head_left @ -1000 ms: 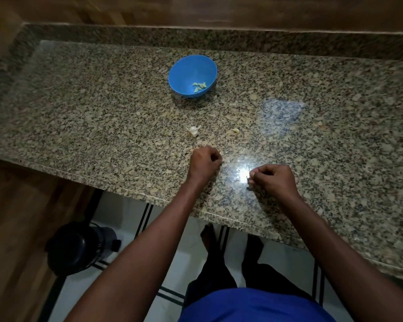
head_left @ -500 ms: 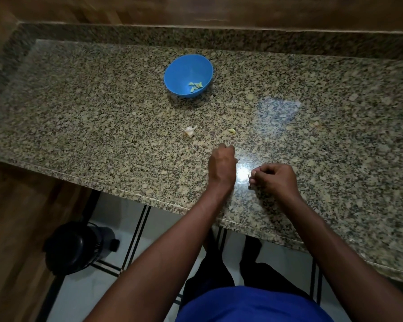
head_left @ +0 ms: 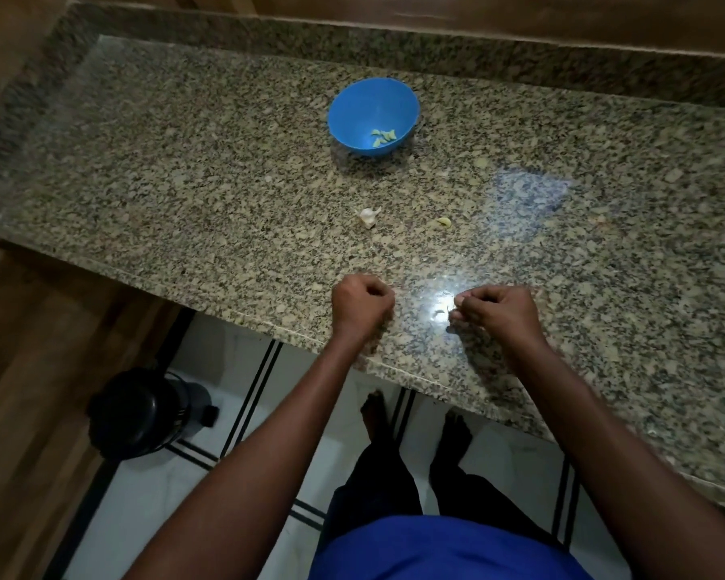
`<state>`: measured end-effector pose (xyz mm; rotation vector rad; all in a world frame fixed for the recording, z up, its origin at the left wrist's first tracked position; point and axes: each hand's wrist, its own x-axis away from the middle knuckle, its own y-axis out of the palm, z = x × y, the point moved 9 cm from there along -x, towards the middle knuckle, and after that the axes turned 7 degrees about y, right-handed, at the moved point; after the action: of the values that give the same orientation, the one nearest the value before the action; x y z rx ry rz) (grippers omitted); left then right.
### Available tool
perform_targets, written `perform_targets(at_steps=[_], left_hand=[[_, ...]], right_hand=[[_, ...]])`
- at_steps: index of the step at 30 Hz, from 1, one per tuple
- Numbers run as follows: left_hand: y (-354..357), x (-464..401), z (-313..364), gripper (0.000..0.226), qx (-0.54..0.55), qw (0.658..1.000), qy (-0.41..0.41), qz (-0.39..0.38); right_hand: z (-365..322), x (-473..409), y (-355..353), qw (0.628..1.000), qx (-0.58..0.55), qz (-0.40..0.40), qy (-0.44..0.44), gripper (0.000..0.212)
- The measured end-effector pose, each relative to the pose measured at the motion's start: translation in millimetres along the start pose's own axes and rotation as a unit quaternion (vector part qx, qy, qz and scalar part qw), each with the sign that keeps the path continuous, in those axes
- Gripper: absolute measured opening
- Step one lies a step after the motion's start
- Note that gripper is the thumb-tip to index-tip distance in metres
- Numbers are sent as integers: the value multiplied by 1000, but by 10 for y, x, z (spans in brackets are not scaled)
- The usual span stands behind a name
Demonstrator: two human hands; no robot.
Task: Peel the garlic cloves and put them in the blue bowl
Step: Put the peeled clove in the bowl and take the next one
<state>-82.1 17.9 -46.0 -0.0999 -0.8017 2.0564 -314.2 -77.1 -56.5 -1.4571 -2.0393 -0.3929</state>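
Blue bowl (head_left: 373,115) is sitting well ahead of both hands. Right hand (head_left: 494,311) is pinching what is probably a clove; left hand (head_left: 363,305) is curling closed, contents unclear, slightly nearer.

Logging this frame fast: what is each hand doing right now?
Left hand: fingers curled into a fist, nothing visible in it.
Right hand: fingertips pinching a small garlic clove.

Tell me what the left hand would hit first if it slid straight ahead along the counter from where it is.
Probably the unpeeled garlic piece. The left hand points away from the body, and that piece lies almost directly ahead on the granite counter. Beyond it, roughly in line, sits the blue bowl. Depth is hard to judge from one view.
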Motion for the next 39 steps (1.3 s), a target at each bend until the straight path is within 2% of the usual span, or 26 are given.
perform_targets(at_steps=[2, 4, 8, 11, 14, 17, 21, 26, 31, 39], left_hand=[[-160, 113, -205, 7, 204, 974, -94, 8], [-318, 191, -326, 10, 326, 935, -137, 13], [-832, 296, -471, 5, 458, 878, -133, 27], [-1335, 407, -691, 8, 515, 846, -128, 44], [-2030, 528, -1132, 15, 548, 824, -114, 80], [-2859, 688, -1743, 19, 561, 813, -102, 122], [-4173, 944, -2834, 17, 574, 796, -82, 174], [-5517, 1240, -4177, 17, 565, 782, -90, 249], [-6194, 1372, -5025, 14, 565, 766, -122, 282], [-6490, 1441, -6001, 12, 580, 727, -164, 328]], right_hand=[[-32, 50, 230, 1000, -10, -28, 4, 8], [-91, 121, 509, 998, -13, -54, 3, 8], [-242, 350, 1276, 992, -35, -124, 18, 11], [-370, 592, 1994, 982, -34, -183, 19, 16], [-408, 909, 2894, 970, -18, -241, 13, 17], [-308, 1248, 3894, 964, 19, -267, 9, 17], [-15, 1737, 5546, 948, 64, -312, -1, 3], [462, 2153, 7414, 928, 82, -362, 22, 1], [844, 2295, 8517, 909, 128, -392, 53, 2], [1359, 2185, 9392, 893, 203, -394, 76, 9]])
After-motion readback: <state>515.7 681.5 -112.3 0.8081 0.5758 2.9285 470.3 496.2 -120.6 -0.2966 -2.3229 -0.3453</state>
